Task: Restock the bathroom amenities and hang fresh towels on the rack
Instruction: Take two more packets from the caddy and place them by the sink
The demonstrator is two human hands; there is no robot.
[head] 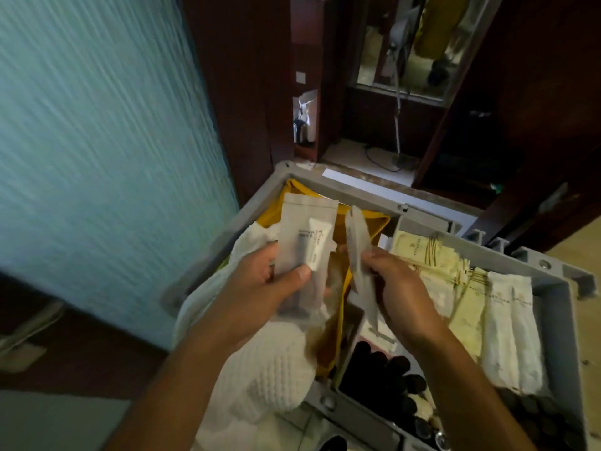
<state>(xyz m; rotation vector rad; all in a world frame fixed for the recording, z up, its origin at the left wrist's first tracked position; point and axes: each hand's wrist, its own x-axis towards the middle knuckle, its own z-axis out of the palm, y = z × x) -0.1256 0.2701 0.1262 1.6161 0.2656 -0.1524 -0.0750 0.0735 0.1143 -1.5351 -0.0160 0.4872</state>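
Amenity sachet (pixel 300 222), long axis upright, at frame centre, pinched in my left hand (pixel 260 284); my right hand (pixel 400 281) just beside it grips a slimmer packet (pixel 357 242), perhaps a comb, over the cart tray (pixel 341 189).

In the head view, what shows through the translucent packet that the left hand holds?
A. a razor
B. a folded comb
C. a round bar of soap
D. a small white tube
D: the left hand pinches the translucent packet, and a small white tube shows through it; the right hand holds a separate narrow packet.
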